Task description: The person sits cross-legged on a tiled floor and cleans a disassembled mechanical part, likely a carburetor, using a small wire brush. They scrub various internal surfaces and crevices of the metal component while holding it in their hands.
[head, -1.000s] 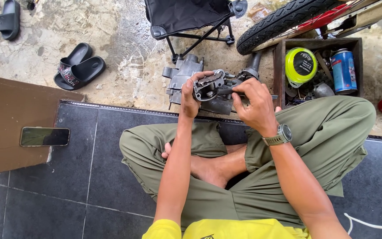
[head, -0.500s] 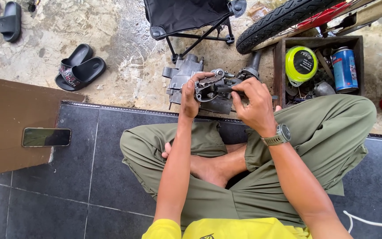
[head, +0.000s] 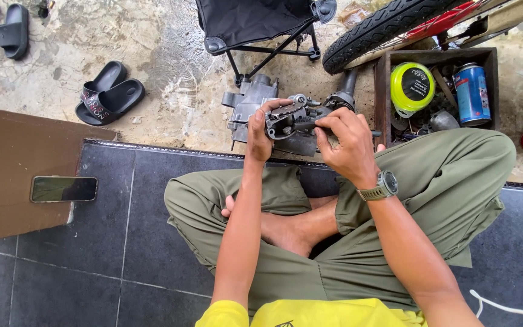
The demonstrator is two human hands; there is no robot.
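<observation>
My left hand point(head: 260, 130) is wrapped around a small grey metal part point(head: 289, 119), a lumpy cast piece with dull, greasy faces and rounded bosses; my thumb hooks over its near edge and my fingers curl round the far side, pressed against the metal. My right hand point(head: 351, 145) meets it from the other side, its fingertips point(head: 324, 124) pinched together on a dark slim bit at the part's right end; whether that is a tool or a piece of the part itself, I cannot tell. Both wrists are bent forward, forearms reaching out over my crossed legs in olive trousers point(head: 443, 181), a watch point(head: 380, 186) on the right wrist.

Just beyond my fingers, on rough stained concrete, sits a bigger grey engine casing point(head: 246, 100), blocky and ribbed. Just right of my right hand stands a wooden box point(head: 382, 91) holding a round yellow-green tin point(head: 413, 88) and a blue can point(head: 472, 94). Farther past my fingers are the black legs of a folding chair point(head: 255, 24) and a knobbly tyre point(head: 388, 27). Well off to the left of my left hand lie black sandals point(head: 109, 94) and a phone point(head: 63, 189) on a brown board point(head: 7, 169), with smooth dark tiles between.
</observation>
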